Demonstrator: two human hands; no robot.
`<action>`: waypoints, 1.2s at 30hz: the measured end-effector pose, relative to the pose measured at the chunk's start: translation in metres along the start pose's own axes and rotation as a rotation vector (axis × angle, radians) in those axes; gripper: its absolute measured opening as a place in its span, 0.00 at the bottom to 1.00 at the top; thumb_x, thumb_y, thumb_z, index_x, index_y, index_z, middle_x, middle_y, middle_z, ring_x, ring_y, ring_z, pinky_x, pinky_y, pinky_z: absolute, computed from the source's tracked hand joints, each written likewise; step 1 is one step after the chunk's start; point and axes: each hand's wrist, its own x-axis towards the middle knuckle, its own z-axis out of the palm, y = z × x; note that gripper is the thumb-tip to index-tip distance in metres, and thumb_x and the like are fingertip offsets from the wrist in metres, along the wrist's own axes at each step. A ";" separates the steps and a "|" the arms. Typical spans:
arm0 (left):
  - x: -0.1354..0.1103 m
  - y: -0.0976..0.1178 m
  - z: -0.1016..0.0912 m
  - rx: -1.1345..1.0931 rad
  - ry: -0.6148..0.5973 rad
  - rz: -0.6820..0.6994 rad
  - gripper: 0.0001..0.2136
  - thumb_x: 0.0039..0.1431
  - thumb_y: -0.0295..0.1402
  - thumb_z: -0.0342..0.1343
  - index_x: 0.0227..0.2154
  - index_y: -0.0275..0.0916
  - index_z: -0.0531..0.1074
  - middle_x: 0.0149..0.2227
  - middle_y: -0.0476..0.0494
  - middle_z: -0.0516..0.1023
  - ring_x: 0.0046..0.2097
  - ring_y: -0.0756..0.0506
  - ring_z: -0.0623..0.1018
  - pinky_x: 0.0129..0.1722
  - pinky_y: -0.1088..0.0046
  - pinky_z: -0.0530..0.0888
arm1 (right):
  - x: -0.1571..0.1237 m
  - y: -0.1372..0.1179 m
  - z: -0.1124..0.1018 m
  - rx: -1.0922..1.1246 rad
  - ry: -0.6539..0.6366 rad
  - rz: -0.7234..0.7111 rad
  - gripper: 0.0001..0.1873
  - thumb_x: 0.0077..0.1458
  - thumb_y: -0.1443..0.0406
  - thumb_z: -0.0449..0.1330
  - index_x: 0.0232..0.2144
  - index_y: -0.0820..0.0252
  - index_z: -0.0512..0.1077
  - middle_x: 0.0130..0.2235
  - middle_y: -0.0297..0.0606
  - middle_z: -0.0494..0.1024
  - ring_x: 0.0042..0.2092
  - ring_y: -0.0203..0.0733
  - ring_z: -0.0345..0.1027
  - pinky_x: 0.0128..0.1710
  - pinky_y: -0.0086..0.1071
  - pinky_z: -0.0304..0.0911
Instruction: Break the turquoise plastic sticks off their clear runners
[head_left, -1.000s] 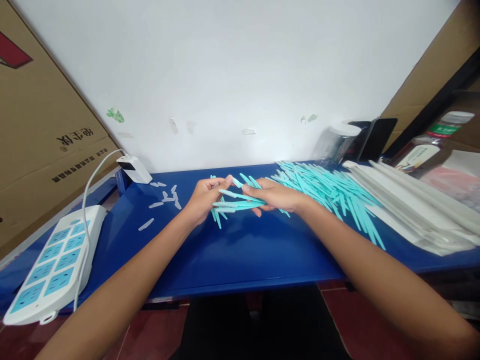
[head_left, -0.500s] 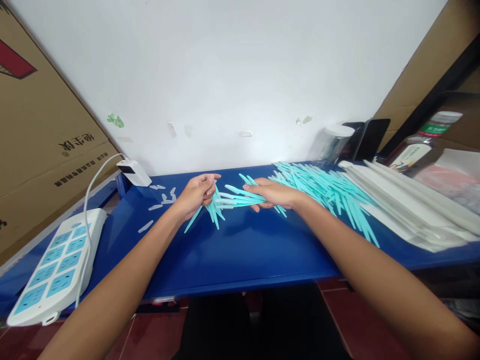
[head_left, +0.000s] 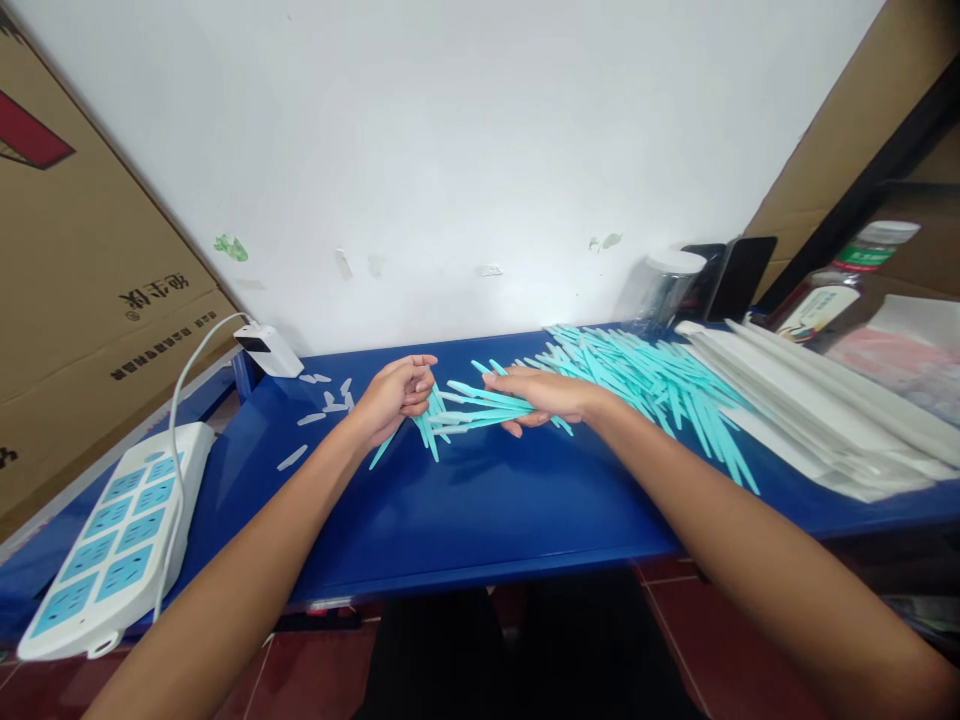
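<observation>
The right hand (head_left: 541, 393) hides part of its turquoise sticks (head_left: 491, 399), and the view's left edge crops the cardboard box (head_left: 82, 230).

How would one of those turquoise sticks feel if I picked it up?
Probably stiff: the turquoise sticks poke straight out of the right hand. Likely light too, since they're slim and that hand holds several.

Right grip (head_left: 553, 392) holding turquoise sticks (head_left: 491, 398), larger pile (head_left: 645, 372), table (head_left: 495, 510)
</observation>
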 end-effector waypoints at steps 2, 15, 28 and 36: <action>0.000 0.000 0.001 0.009 -0.022 0.029 0.12 0.62 0.32 0.62 0.46 0.36 0.70 0.25 0.54 0.65 0.21 0.56 0.51 0.19 0.81 0.51 | 0.002 0.001 0.000 0.017 -0.047 -0.022 0.25 0.72 0.44 0.48 0.33 0.57 0.61 0.23 0.36 0.77 0.16 0.29 0.46 0.17 0.28 0.46; -0.001 -0.004 0.006 0.233 0.015 0.144 0.17 0.61 0.47 0.66 0.37 0.35 0.76 0.19 0.61 0.48 0.20 0.56 0.46 0.19 0.77 0.46 | 0.003 -0.002 0.006 -0.004 -0.062 -0.113 0.30 0.74 0.48 0.46 0.27 0.62 0.69 0.21 0.36 0.74 0.15 0.28 0.47 0.16 0.27 0.43; -0.011 -0.003 0.021 0.158 -0.078 0.152 0.18 0.57 0.47 0.70 0.38 0.37 0.75 0.21 0.59 0.56 0.20 0.57 0.51 0.20 0.77 0.50 | 0.006 -0.003 0.010 0.033 -0.138 -0.117 0.32 0.73 0.48 0.46 0.26 0.63 0.70 0.20 0.38 0.77 0.14 0.27 0.46 0.16 0.26 0.43; -0.013 -0.007 0.026 0.140 -0.014 0.117 0.20 0.55 0.47 0.71 0.42 0.36 0.81 0.21 0.58 0.56 0.20 0.56 0.51 0.20 0.75 0.48 | 0.005 -0.004 0.013 0.061 -0.159 -0.115 0.30 0.73 0.50 0.46 0.25 0.62 0.68 0.18 0.37 0.75 0.13 0.28 0.45 0.16 0.26 0.44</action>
